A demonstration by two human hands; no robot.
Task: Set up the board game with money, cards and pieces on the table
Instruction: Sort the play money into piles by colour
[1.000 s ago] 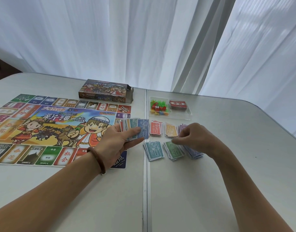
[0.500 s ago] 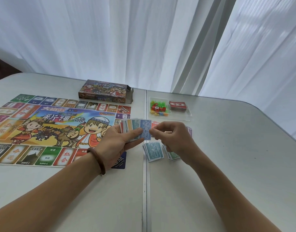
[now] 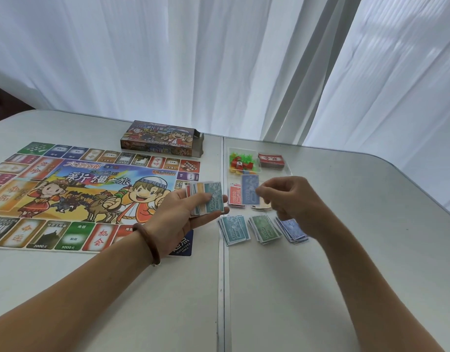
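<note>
While I watch through the head camera, the left hand grips a fanned stack of play money. Its thumb lies across a teal note on top, and it hovers over the right edge of the game board. Just to the right, the right hand pinches a single blue note between thumb and fingertips and holds it on end above the sorted money.

Below the hands, the sorted notes lie on the white table in two rows. A red pile sits in the far row, with a tan pile beside it, mostly hidden by the right hand. Nearer me lie a teal pile, a green pile and a blue-violet pile, each loosely spread, close together but apart.

Beyond the money stands a clear tray holding small green, red and yellow pieces. To the right of the pieces sits a red deck of cards; I cannot tell whether it is inside the tray.

The board lies flat on the left half of the table, with cartoon figures and camels at its centre. The game box rests behind it, one end flap open. A brown bead bracelet circles the left wrist. White curtains hang behind the table.
</note>
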